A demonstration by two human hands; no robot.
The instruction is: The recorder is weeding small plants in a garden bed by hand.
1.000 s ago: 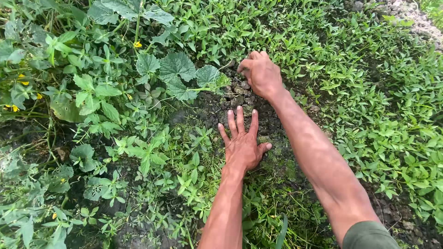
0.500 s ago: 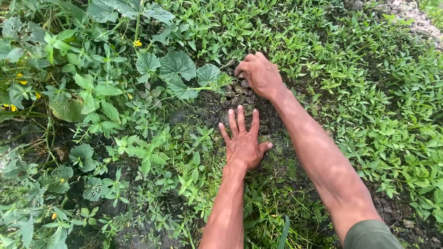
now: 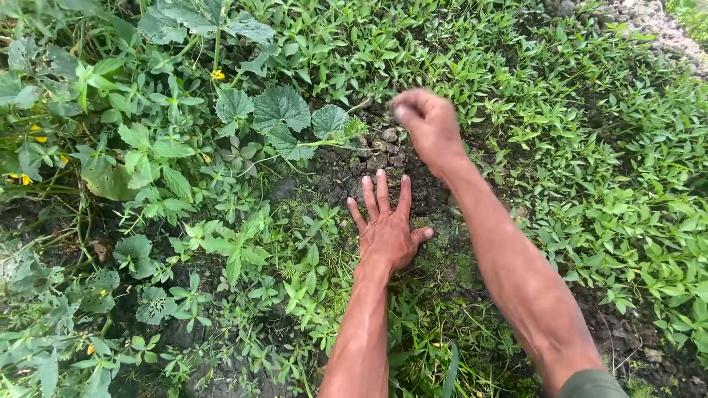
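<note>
My left hand point(image 3: 387, 232) lies flat on a patch of dark cracked soil point(image 3: 339, 173), palm down, fingers spread and pointing away from me. My right hand point(image 3: 428, 121) is lifted just above the soil clods point(image 3: 383, 144) at the far end of the patch. It is motion-blurred, its fingers are curled into a loose fist, and I cannot make out anything inside it. A broad-leaved vine point(image 3: 284, 118) with lobed leaves grows just left of the right hand.
Dense low green weeds point(image 3: 590, 147) cover the ground to the right and beyond. Taller leafy plants with small yellow flowers point(image 3: 217, 74) crowd the left side. A pale stony strip point(image 3: 649, 18) runs along the top right corner.
My right hand has come up off the soil clods and shifted slightly right, now blurred with fingers curled. My left hand has stayed flat in place.
</note>
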